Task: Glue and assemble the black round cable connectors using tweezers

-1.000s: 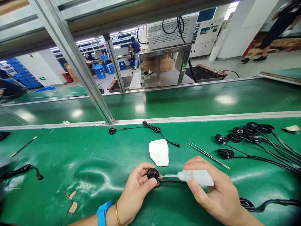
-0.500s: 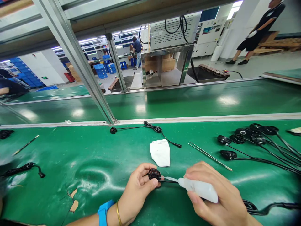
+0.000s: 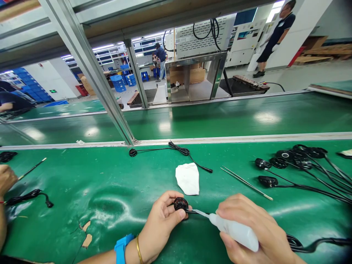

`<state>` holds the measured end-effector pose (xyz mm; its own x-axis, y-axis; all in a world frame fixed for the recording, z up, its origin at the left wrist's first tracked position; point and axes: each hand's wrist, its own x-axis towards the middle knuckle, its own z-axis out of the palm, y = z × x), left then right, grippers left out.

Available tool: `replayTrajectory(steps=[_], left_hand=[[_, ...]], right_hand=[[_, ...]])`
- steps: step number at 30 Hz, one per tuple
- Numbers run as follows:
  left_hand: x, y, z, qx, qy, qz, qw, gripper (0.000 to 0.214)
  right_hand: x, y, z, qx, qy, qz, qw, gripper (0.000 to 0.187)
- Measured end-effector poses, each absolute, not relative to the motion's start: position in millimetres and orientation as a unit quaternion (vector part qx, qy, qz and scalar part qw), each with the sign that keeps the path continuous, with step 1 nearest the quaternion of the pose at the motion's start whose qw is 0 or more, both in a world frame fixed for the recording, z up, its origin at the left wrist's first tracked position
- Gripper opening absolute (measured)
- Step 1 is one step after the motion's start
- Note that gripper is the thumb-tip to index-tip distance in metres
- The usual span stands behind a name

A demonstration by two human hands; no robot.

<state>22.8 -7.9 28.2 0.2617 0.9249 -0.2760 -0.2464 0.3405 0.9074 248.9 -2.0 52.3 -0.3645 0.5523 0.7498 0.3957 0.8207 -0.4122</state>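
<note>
My left hand (image 3: 165,218) pinches a small round black part (image 3: 180,204) between thumb and fingers, and a black cable (image 3: 196,212) runs from it to the right. In my right hand (image 3: 255,227) is a white squeeze bottle (image 3: 233,229) with a long thin nozzle. The nozzle's tip points left, at the lower right edge of the round part; whether it touches, I cannot tell. Just beyond my left hand a white cloth (image 3: 187,179) lies flat. Metal tweezers (image 3: 246,183) rest on the green mat beyond my right hand.
Black corded parts (image 3: 286,157) are heaped at the right. A coiled cable with a round end (image 3: 178,148) lies behind the cloth. At the left edge another person's hand (image 3: 7,179) is near a thin stick (image 3: 32,168). A metal post (image 3: 90,73) rises beside the green conveyor (image 3: 209,117).
The bottle's rear end has dropped slightly, so it tilts more, with its nozzle still by the part. Another person's hand has come in at the left edge. A person in the background has moved left.
</note>
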Motion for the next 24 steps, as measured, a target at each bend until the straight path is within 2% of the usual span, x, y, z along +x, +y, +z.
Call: replayTrajectory(steps=[24], left_hand=[[24.0,-8.4,27.3,0.389,0.433,0.426,0.693,0.032]], right_hand=[[250.3,-5.7,51.6,-0.265,-0.835,0.039,0.481,0.032]])
